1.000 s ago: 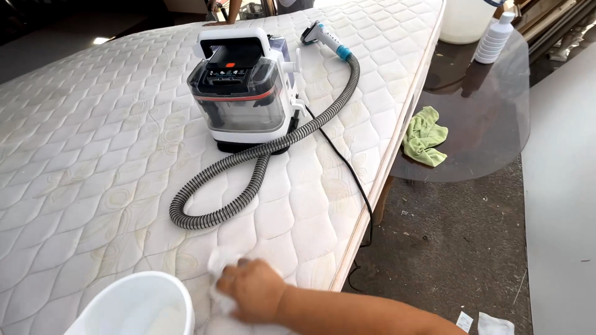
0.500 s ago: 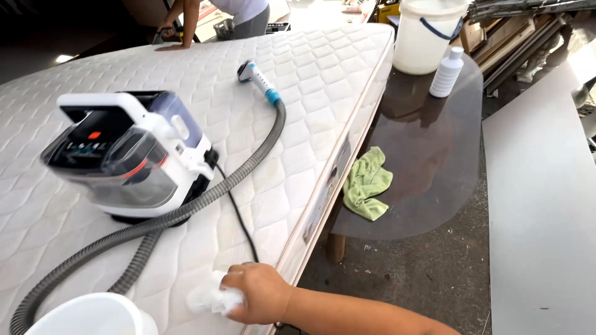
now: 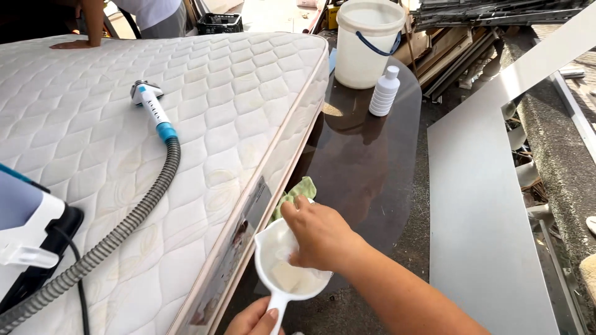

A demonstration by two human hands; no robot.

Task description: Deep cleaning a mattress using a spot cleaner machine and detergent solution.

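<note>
Hands moved off mattress (image 3: pixel 205 124); one scoop (image 3: pixel 287 270).

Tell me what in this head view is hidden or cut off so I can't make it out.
- Cleaning machine: cut off by the left edge.
- Left hand: mostly below the bottom edge, on the white scoop handle.
- Scoop's contents: covered by the right hand.
- Green cloth: mostly behind hand and mattress.
- Another person's hand: the person is cut off by the top edge.

I see a white quilted mattress (image 3: pixel 217 118), grey ribbed hose (image 3: pixel 133 220), white scoop (image 3: pixel 279 273), green cloth (image 3: pixel 302 188), white bucket (image 3: pixel 366 53) with blue handle.
</note>
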